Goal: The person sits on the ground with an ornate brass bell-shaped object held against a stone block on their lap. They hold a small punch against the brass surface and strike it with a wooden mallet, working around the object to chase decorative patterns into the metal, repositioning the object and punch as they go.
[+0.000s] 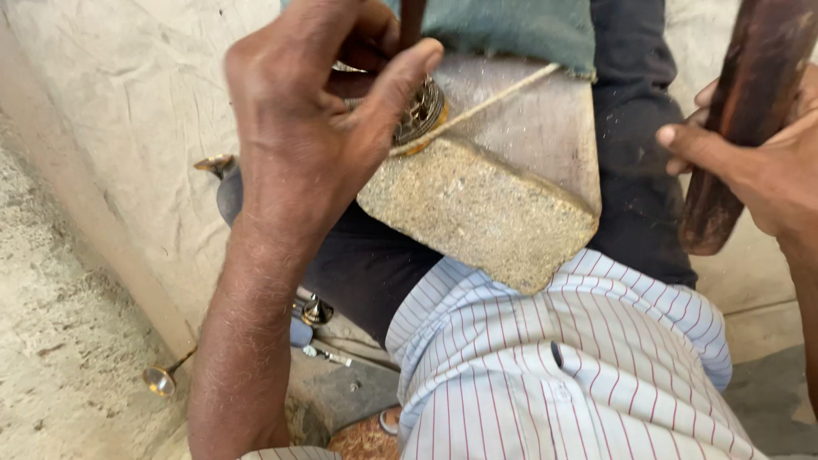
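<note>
My left hand (315, 111) is closed around a thin dark tool (412, 21) held upright over a round patterned metal piece (422, 111). That piece lies on a wooden block (503, 196) resting across my lap, its cut end rough and sawdust-covered. A cord (494, 98) runs over the block's top. At the right edge, my right hand (767, 166) grips a dark wooden mallet-like stick (741, 119), raised and apart from the block. My palm hides much of the metal piece.
A teal cloth (511, 30) covers the block's far end. A small brass horn-shaped part (160, 380) and other little metal parts (315, 311) lie on the pale sheet-covered floor (111, 111) at my left. My striped shirt (562, 366) fills the lower middle.
</note>
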Motion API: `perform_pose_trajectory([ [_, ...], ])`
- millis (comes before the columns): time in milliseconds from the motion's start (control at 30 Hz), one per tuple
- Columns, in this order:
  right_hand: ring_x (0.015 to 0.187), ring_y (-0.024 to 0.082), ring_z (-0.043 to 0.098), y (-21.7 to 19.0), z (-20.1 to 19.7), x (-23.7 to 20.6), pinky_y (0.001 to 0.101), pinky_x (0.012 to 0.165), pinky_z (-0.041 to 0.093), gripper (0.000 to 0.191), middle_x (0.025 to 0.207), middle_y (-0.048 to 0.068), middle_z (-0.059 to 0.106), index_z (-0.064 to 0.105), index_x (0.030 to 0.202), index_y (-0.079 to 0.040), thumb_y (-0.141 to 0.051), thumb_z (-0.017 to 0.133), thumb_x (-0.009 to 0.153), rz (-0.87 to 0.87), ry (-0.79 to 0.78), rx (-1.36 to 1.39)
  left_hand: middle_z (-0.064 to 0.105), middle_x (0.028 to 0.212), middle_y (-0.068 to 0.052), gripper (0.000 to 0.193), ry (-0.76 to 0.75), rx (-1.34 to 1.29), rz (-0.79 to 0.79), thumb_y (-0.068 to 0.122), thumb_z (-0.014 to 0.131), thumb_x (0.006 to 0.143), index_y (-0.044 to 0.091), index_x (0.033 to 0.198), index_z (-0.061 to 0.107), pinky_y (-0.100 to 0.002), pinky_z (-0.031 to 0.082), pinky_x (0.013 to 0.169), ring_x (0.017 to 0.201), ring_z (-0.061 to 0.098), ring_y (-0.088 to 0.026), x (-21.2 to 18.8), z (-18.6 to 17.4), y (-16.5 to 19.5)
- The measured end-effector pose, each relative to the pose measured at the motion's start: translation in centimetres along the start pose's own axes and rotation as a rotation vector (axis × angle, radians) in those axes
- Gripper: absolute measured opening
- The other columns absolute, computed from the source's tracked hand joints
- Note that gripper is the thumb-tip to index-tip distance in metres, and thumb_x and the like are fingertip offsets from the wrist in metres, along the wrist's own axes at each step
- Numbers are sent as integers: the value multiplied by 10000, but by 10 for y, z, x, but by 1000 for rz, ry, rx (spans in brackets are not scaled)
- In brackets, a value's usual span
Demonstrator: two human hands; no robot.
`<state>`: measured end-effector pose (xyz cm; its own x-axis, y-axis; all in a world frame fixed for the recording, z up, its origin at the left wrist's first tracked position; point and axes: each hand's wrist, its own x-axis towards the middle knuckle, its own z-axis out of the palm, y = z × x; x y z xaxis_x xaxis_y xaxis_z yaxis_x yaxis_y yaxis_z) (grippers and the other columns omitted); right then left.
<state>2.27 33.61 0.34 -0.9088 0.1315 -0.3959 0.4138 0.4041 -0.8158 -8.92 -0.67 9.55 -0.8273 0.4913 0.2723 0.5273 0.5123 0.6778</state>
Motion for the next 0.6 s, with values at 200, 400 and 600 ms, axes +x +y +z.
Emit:
perform_pose_trajectory([
  [200,820,244,733,7,1,-28,387,785,644,336,940,183,694,594,1189,65,28,804,929,-75,-13,66,710,1130,-57,364,1,-52,-2,67,827,1027,113,1326,626,-274,683,927,1051,761,-155,-26,11,-3],
  [400,988,144,720,-29,2,-51,341,913,673,400,1000,57,663,553,1206,-42,-63,748,857,-214,-129,626,717,1089,-22,390,-27,-73,-95,106,855,1034,125,1332,605,-288,693,906,1033,778,-129,-35,24,-13],
  [600,833,194,733,-43,-2,-54,319,765,630,357,911,137,692,572,1162,4,-29,787,880,-289,-144,-128,682,1027,-25,384,17,143,-7,157,840,1055,164,1333,576,-286,654,789,917,747,-137,-42,36,-13],
])
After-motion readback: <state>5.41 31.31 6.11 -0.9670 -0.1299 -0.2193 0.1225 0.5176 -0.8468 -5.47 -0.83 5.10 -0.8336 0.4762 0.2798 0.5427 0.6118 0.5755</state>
